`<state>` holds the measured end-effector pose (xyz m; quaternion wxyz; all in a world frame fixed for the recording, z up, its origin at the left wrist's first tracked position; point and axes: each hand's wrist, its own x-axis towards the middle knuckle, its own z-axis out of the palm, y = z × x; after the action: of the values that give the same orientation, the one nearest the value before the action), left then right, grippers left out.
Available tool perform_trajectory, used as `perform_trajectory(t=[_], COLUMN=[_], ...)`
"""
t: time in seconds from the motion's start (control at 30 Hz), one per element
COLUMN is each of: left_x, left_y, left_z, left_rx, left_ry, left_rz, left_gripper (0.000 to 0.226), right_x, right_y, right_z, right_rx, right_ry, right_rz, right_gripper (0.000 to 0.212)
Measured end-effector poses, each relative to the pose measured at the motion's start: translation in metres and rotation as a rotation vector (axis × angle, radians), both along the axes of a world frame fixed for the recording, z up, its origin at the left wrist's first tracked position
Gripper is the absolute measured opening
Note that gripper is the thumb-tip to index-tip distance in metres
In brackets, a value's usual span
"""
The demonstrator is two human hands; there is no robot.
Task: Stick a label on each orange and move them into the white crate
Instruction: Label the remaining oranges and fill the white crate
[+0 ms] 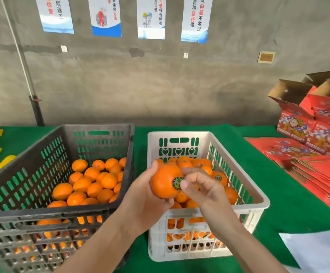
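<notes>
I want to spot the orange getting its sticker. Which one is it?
Find the white crate on the green table, right of the dark crate. Over its left side the left hand grips one big orange, the right hand's thumb on its round label. The rest lie in crates; only this one is held up.
</notes>
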<state>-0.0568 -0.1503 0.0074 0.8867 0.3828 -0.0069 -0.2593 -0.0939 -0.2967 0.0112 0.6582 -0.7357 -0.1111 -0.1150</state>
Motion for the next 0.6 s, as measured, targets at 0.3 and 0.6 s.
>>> perform_trajectory(t=[0.3,0.6], left_x=[-0.002,-0.002], left_y=[-0.004,-0.003], left_z=[-0.005,-0.008], left_rx=[0.065,0.140], left_ry=[-0.053,-0.059], left_rz=[0.029,0.081], left_gripper=[0.058,0.060], right_x=[0.005,0.013], right_y=[0.001,0.003], right_z=[-0.006,-0.010], right_rx=[-0.207,-0.418], right_ry=[-0.125,-0.303], right_rz=[-0.037,-0.160], right_gripper=[0.016,0.016])
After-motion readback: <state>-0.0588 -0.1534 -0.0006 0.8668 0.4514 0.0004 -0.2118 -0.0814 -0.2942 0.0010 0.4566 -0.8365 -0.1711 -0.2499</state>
